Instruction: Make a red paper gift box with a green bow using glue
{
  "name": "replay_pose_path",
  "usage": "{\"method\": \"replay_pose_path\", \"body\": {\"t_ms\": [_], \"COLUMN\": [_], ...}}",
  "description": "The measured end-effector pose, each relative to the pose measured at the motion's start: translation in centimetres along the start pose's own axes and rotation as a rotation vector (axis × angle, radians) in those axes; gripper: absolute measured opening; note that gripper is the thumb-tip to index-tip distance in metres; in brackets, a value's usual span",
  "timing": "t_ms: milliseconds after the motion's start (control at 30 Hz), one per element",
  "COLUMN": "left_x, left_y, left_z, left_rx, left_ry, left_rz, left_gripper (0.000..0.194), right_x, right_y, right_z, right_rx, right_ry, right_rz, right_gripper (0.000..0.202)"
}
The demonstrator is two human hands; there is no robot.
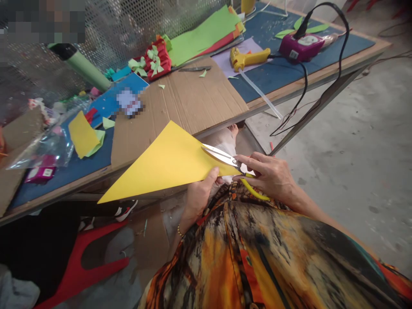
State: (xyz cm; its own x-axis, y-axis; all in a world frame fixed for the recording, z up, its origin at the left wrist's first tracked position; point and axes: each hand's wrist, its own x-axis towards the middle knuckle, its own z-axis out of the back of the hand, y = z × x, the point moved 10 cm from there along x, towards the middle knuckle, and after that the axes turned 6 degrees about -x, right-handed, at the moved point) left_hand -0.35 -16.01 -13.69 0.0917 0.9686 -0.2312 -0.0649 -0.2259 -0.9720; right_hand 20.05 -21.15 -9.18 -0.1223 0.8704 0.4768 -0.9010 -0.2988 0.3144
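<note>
A yellow sheet of paper (pixel 161 163), folded or cut to a triangle, is pinched along its lower edge by my left hand (pixel 201 191). It reaches over the near edge of the table. Yellow-handled scissors (pixel 222 155) are in my right hand (pixel 270 171), whose fingers wrap around the handles. The blades lie at the paper's right edge, close to my left thumb; one handle loop hangs below my right palm. How far the blades stand apart is hard to make out.
Cardboard (pixel 186 98) covers part of the blue table top (pixel 273 81). On it lie a dark blade-like tool (pixel 195 68) and paper scraps. A yellow glue gun (pixel 247 58), purple power socket (pixel 301 46) with black cable, green sheets (pixel 202 34) and a red tray (pixel 157 58) stand behind. Another person sits at left.
</note>
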Motion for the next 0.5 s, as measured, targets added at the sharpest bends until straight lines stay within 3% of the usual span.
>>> {"method": "replay_pose_path", "body": {"t_ms": [233, 500], "left_x": [-0.08, 0.32], "left_y": [-0.89, -0.27], "left_z": [-0.36, -0.09], "left_rx": [0.003, -0.050], "left_ry": [0.023, -0.007], "left_rz": [-0.041, -0.016], "left_gripper": [0.037, 0.033], "right_x": [-0.08, 0.00], "right_y": [0.26, 0.50], "right_z": [0.26, 0.36], "right_rx": [0.021, -0.007], "right_ry": [-0.011, -0.045], "right_rz": [0.021, 0.026], "right_gripper": [0.055, 0.053]}}
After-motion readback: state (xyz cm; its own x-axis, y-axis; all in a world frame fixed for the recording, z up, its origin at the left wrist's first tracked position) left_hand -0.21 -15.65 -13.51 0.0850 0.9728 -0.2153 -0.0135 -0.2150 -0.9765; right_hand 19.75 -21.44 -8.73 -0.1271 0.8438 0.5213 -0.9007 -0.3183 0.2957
